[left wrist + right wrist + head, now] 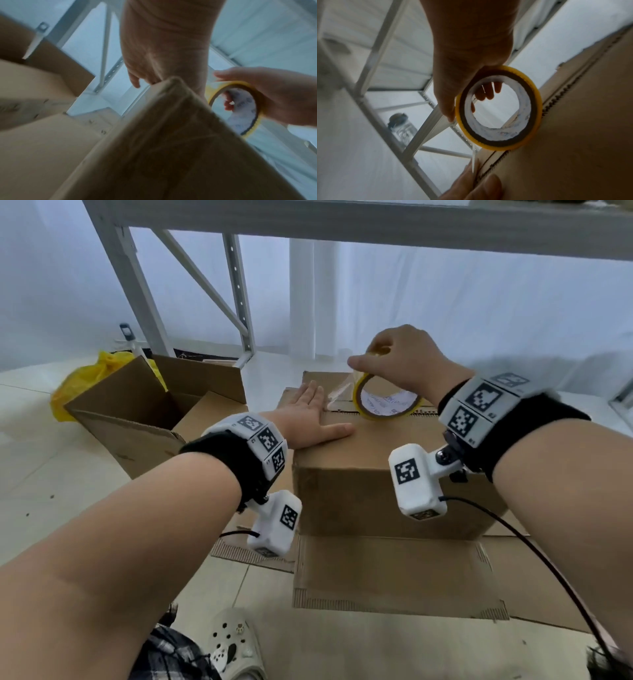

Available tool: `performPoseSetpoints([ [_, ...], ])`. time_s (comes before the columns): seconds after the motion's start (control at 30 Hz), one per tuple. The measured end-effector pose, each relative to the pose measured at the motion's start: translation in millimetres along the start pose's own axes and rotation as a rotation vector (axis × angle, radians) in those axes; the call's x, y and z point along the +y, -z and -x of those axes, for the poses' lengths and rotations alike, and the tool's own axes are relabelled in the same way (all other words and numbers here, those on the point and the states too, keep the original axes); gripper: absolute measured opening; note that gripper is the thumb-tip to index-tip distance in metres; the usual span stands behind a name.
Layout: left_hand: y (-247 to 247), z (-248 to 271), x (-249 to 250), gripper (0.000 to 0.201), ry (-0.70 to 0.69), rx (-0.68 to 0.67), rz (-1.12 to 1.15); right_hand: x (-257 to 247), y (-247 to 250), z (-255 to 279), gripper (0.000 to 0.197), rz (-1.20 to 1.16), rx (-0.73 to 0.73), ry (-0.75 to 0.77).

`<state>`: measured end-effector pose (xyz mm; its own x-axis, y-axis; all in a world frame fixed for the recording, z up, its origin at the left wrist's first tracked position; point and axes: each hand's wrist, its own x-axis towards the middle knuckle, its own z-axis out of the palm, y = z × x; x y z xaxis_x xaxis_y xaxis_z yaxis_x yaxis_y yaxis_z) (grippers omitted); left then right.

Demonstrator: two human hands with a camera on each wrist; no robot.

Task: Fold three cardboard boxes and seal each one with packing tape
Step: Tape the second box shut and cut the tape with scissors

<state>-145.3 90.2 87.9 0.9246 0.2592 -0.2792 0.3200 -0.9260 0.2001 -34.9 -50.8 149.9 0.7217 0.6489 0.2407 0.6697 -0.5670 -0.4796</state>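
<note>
A closed brown cardboard box stands on the floor in front of me. My left hand lies flat on the left end of its top, fingers straight, pressing down beside the centre seam. My right hand grips a yellow-edged roll of clear packing tape, which stands on edge over the seam. A short clear strip runs from the roll toward my left hand. The right wrist view shows the roll with fingers hooked through its core. In the left wrist view the roll sits right of the box corner.
A second cardboard box stands open at the left with a yellow plastic bag behind it. Flattened cardboard lies on the tiled floor under the closed box. A grey metal shelf frame rises behind. My shoe is at the bottom.
</note>
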Motion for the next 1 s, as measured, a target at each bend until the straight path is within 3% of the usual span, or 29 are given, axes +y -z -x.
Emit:
performPoseSetpoints([
  [0.1,1,-6,-3,0.1,-0.034,0.038,0.071,6,0,1,0.044,-0.066,0.071,-0.061],
  [0.33,7,-13,-7,0.09,-0.072,0.001,-0.024,-6,-7,-8,0.053,0.129,0.073,-0.061],
  [0.47,10,-14,-5,0.091,-0.044,-0.034,-0.098,2,4,-13,0.036,0.276,-0.03,-0.07],
  [0.8,11,-15,21,0.101,0.063,-0.069,-0.25,11,10,-16,0.034,0.419,-0.13,-0.088],
  [1.0,1,-22,45,0.098,-0.043,-0.061,-0.178,4,1,-14,0.025,0.449,-0.107,0.004],
])
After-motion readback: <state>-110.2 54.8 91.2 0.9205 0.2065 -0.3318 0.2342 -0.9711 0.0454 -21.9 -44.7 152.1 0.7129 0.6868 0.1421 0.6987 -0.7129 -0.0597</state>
